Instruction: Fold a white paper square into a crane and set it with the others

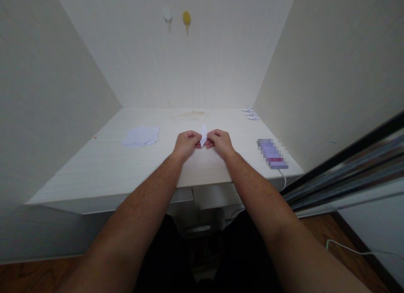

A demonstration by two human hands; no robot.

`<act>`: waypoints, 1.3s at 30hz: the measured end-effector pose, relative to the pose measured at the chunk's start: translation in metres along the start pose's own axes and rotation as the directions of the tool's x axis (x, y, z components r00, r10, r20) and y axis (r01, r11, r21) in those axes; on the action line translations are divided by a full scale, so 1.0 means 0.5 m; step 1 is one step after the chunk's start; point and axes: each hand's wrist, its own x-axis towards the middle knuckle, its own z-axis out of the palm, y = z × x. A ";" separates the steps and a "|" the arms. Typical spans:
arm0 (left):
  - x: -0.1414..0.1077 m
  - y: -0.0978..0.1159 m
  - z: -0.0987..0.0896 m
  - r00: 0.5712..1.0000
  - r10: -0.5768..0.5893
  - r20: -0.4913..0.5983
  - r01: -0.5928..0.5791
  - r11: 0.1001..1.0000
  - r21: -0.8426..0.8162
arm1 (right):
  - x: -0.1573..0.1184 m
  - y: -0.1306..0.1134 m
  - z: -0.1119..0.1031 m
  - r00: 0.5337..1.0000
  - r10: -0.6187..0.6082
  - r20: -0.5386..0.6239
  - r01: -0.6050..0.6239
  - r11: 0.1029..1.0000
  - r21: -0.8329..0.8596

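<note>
In the head view, the person is sitting at a pale bench (pixel 104 171) and is working on a small folded paper (pixel 204 130), which is lying between the two hands, near the middle of the bench and in line with the body. The step in hand is looking like shaping or creasing a fold: the paper is already showing a narrow, pointed form, with one tip facing the far wall and another facing the person. The next move is probably calling for a steady grip on one side while the other hand's fingertips are lining up an edge and pressing it flat; a slip here could be leaving the crease crooked. The left hand (pixel 187 145) is pinching the paper's left edge, thumb against curled fingers, with hardly any gap showing. The right hand (pixel 221 142) is gripping the right edge in much the same way, its fingers bent under. The hands are sitting close but apart, with the paper bridging them; exactly which layers each is holding is too small to tell. A loose stack of white sheets (pixel 141 136) is lying to the left, several small folded pieces (pixel 251 114) are resting by the far right corner, and a pixelated flat object (pixel 271 152) is lying nearer on the right, with a white cable (pixel 285 181) hanging beside it.
</note>
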 end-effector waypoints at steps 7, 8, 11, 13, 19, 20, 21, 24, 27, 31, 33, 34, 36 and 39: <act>0.003 -0.008 -0.002 1.000 0.020 0.021 -0.020 1.000 0.020 | 0.002 0.003 -0.001 1.000 0.002 -0.001 -0.002 1.000 -0.023; 0.003 -0.008 -0.002 0.999 0.023 0.024 -0.024 0.999 0.030 | 0.001 0.003 -0.002 1.000 0.004 0.001 -0.004 1.000 -0.023; 0.003 -0.008 -0.003 0.999 0.031 0.030 -0.033 0.997 0.076 | 0.000 0.001 -0.003 1.000 0.014 0.016 -0.013 0.999 -0.029; 0.002 -0.006 -0.003 0.999 0.032 0.034 -0.036 0.994 0.104 | 0.000 0.000 -0.003 1.000 0.020 0.023 -0.019 0.999 -0.034; 0.001 -0.003 -0.004 0.999 0.044 0.021 -0.047 0.984 0.170 | 0.001 0.003 -0.003 0.999 0.021 0.024 -0.020 0.998 -0.060; 0.001 -0.004 -0.003 0.999 0.039 0.017 -0.041 0.985 0.166 | 0.001 0.003 -0.003 0.999 0.018 0.026 -0.016 0.998 -0.065; 0.002 -0.005 -0.003 0.999 0.035 0.013 -0.036 0.986 0.161 | 0.001 0.004 -0.003 1.000 0.012 0.028 -0.010 0.997 -0.071; 0.004 -0.008 -0.002 0.999 0.032 0.010 -0.033 0.990 0.135 | 0.001 0.007 -0.003 0.999 -0.012 0.037 0.016 0.996 -0.093; 0.006 -0.011 -0.002 0.999 0.047 0.015 -0.048 0.991 0.124 | 0.002 0.009 -0.003 0.999 -0.033 0.039 0.037 0.993 -0.114; 0.008 -0.013 -0.003 0.998 0.064 0.025 -0.067 0.985 0.160 | 0.002 0.010 -0.002 0.998 -0.042 0.040 0.047 0.989 -0.139; 0.009 -0.014 -0.004 0.998 0.060 0.031 -0.064 0.984 0.167 | 0.002 0.010 -0.001 0.998 -0.042 0.046 0.048 0.988 -0.145; 0.009 -0.015 -0.004 0.998 0.060 0.033 -0.064 0.984 0.167 | 0.002 0.010 -0.001 0.998 -0.045 0.048 0.052 0.988 -0.146; 0.010 -0.017 -0.005 0.998 0.063 0.030 -0.068 0.982 0.174 | 0.002 0.011 -0.001 0.997 -0.056 0.051 0.063 0.986 -0.152; 0.010 -0.019 -0.006 0.998 0.061 0.017 -0.063 0.982 0.181 | 0.004 0.013 -0.002 0.996 -0.067 0.059 0.076 0.985 -0.158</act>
